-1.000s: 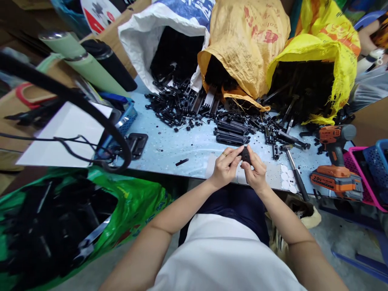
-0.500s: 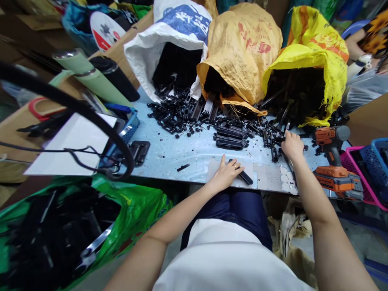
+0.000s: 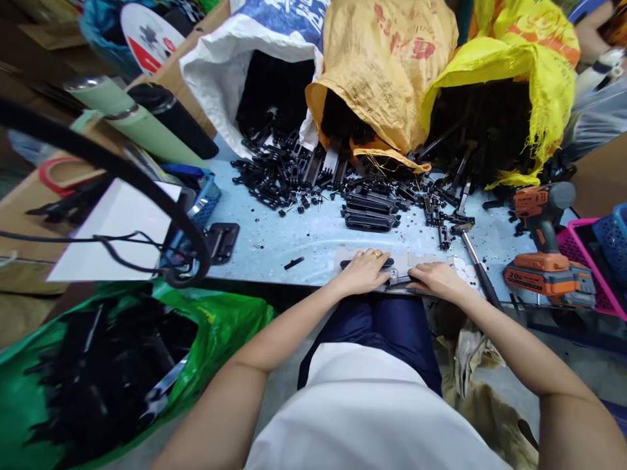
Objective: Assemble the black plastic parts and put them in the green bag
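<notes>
My left hand (image 3: 363,273) lies over a long black plastic bar (image 3: 347,264) at the table's front edge, its fingers closed and pressing the bar down. The bar lies crosswise, its ends showing on both sides of the fingers. Close by on the right, my right hand (image 3: 435,277) pinches a thin dark piece (image 3: 405,281), whose kind is too small to tell. Both hands rest on a pale board (image 3: 345,256). A hammer (image 3: 474,254) lies to the right of my right hand. Beyond the hands sits a stack of black ribbed parts (image 3: 371,212).
A white sack (image 3: 210,72), an orange sack (image 3: 382,65) and a yellow sack (image 3: 548,85) spill black parts onto the blue table (image 3: 274,238). An orange drill (image 3: 541,245) stands at right. At left are a green bag (image 3: 230,313) and a black cable (image 3: 122,166).
My right hand has come from the small parts at the right to beside my left hand, with a dark piece. The black bar has turned from slanted to crosswise under my left hand.
</notes>
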`<state>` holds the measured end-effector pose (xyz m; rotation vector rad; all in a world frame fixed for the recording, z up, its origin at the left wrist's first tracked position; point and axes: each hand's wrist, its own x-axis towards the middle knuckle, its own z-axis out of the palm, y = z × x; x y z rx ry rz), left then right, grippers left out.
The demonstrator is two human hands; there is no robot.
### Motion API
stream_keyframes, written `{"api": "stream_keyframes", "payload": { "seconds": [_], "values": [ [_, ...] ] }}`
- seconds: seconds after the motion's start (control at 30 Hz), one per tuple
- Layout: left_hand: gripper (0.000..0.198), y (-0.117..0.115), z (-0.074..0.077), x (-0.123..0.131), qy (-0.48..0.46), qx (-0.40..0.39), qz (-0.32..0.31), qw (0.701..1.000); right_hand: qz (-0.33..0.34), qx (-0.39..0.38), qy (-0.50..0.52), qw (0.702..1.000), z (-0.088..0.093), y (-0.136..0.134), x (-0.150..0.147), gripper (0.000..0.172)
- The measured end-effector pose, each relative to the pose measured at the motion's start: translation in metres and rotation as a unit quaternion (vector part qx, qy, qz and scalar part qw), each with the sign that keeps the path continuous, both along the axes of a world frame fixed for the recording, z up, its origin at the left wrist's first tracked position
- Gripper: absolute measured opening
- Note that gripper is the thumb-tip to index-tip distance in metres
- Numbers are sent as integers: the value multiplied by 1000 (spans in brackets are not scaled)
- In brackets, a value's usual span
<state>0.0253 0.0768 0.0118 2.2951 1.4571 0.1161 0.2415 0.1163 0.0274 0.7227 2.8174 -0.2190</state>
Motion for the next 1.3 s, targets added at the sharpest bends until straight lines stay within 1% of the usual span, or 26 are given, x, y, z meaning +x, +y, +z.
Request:
{"api": "stream_keyframes", "payload": {
  "seconds": [0.13, 0.3, 0.37, 0.5, 0.6, 0.67, 0.7, 0.77, 0.8, 0.83, 0.87, 0.9, 0.93, 0.97, 1.0, 1.07, 1.13, 1.2, 1.3],
  "values": [
    [57, 3, -3, 9, -1, 15, -12, 1000, -46, 24, -26, 998, -6, -7, -10, 33],
    [62, -2, -15, 4, -40, 68, -9, 997, -71, 89, -13, 993, -1, -21, -15, 36],
    [60, -3, -19, 1, -61, 85, -1, 994, -79, 112, -1, 990, 5, -27, -19, 38],
    [42, -5, -24, -3, -85, 105, 24, 991, -76, 147, 3, 986, 19, -29, -28, 32],
    [43, -8, -26, 0, -85, 109, 48, 989, -53, 144, 2, 988, 23, -21, -29, 30],
    [45, -7, -26, 3, -84, 96, 50, 991, -42, 130, 5, 991, 19, -11, -25, 31],
    [47, -5, -26, 4, -87, 87, 37, 992, -40, 120, 10, 992, 15, -6, -21, 33],
    [51, 7, -22, 2, -106, 81, 11, 991, -39, 97, 32, 994, 3, 3, -13, 35],
    [49, 17, -20, -2, -120, 86, 14, 989, -39, 89, 50, 994, -4, 7, -8, 36],
    [42, 29, -17, -9, -133, 99, 43, 985, -40, 84, 70, 993, -11, 9, -3, 36],
    [34, 44, -14, -18, -141, 114, 94, 979, -40, 82, 88, 992, -17, 10, 1, 36],
    [26, 60, -11, -29, -140, 126, 172, 967, -42, 83, 104, 990, -22, 9, 6, 36],
    [26, 76, -8, -41, -122, 134, 257, 949, -44, 84, 116, 989, -26, 8, 9, 36],
    [27, 91, -7, -53, -89, 129, 328, 932, -46, 83, 124, 988, -29, 6, 12, 37],
    [28, 104, -6, -64, -49, 105, 380, 918, -49, 80, 130, 987, -30, 4, 13, 37],
    [30, 123, -7, -80, 11, 56, 408, 911, -59, 75, 136, 986, -29, 4, 14, 38],
    [32, 129, -11, -87, 41, 36, 401, 915, -84, 84, 140, 983, -24, 14, 11, 38],
    [35, 124, -15, -88, 41, 54, 400, 914, -134, 113, 139, 975, -18, 33, 5, 36],
    [32, 102, -17, -85, 3, 114, 398, 910, -225, 144, 116, 957, -10, 73, -13, 31]
  ]
}}
